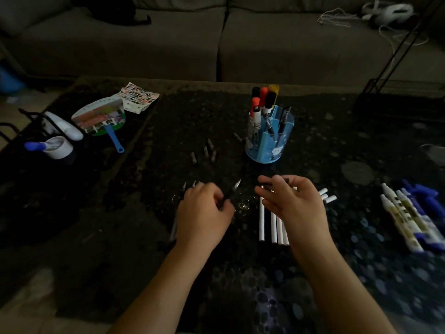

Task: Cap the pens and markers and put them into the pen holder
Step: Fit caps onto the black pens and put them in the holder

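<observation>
Presently the left hand [204, 210] keeps a closed grip on an uncapped black pen [232, 192]; the right hand [292, 197] pinches a dark cap [266, 180]. Both sit just before the blue pen holder [269, 138] on the bench [168, 131].

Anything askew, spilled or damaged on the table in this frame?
Nothing looks spilled or broken. Loose pen caps lie scattered left of the blue pen holder, as the task would leave them. The frame is dim, so fine damage cannot be ruled out.
</observation>
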